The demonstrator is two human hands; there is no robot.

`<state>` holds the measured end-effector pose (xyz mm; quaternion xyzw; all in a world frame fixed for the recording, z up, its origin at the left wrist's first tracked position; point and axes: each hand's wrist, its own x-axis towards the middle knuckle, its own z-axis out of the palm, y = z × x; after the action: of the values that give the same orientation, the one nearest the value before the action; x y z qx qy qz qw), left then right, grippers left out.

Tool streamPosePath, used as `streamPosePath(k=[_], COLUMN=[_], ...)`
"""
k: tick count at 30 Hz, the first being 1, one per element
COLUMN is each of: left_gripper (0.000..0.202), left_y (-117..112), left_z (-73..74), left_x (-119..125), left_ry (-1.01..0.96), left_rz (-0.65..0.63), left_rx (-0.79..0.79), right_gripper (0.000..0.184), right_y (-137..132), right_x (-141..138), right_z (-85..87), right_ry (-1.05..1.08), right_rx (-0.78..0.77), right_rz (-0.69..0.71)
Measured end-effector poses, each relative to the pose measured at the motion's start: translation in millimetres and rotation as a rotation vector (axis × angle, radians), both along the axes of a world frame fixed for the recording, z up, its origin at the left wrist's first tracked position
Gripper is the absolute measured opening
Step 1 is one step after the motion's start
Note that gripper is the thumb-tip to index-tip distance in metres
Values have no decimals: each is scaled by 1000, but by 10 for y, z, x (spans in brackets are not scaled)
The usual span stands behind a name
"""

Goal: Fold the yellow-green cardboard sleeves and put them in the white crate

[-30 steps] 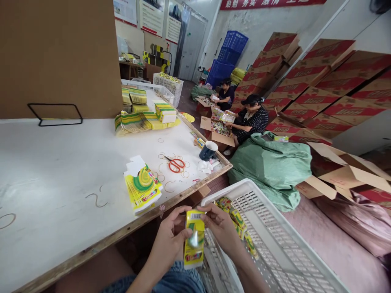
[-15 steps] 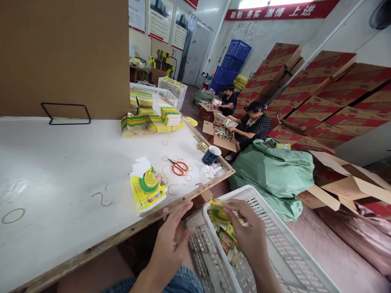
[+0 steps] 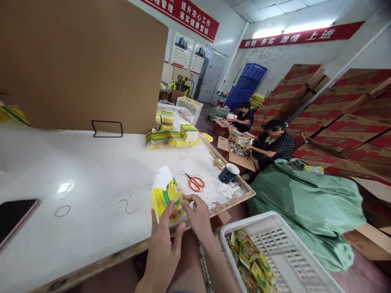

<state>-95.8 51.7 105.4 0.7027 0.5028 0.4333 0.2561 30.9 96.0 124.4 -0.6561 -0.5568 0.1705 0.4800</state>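
On the table in front of me lies a fanned stack of flat yellow-and-green cartons (image 3: 160, 199) with white flaps at its far end. My right hand (image 3: 198, 215) is at the right edge of this stack, thumb and fingers pinching the top carton. My left hand (image 3: 163, 244) is at the near side of the stack, fingers apart and thumb out, holding nothing; its fingertips overlap the cartons in view. Below right stands a white plastic basket (image 3: 271, 217) with several yellow-and-green packs (image 3: 255, 260) inside.
Red-handled scissors (image 3: 196, 184), rubber bands and a dark mug (image 3: 229, 173) lie beyond the stack. More bundled cartons (image 3: 171, 138) sit at the back by a cardboard sheet (image 3: 91, 69). A phone (image 3: 16, 219) is at left. Two people sit by open boxes; a green sack (image 3: 305, 211) lies right.
My right hand has let go of a small yellow pack over the basket and moved left to the stack. My left hand has come closer to the cartons. The view has shifted left.
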Motion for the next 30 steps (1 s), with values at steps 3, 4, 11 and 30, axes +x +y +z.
streamPosePath(k=[3,4,11,30], left_gripper=[45,46,50,67], left_y=[-60,-74,-57,-196], left_z=[83,126,253,219], left_x=[-6,4,92,360], left_ry=[-249,-369,-1100,-910], left_rz=[73,83,-458,-350], left_rx=[-13,-28,-572,-610], right_gripper=[24,27,26,25], right_y=[-117,-192,-807,-1131], right_x=[98,141,202,379], right_z=[45,52,48,94], right_ry=[188,237,867,492], right_rx=[-39,-49,-122,-82], right_rz=[43,57,159,60])
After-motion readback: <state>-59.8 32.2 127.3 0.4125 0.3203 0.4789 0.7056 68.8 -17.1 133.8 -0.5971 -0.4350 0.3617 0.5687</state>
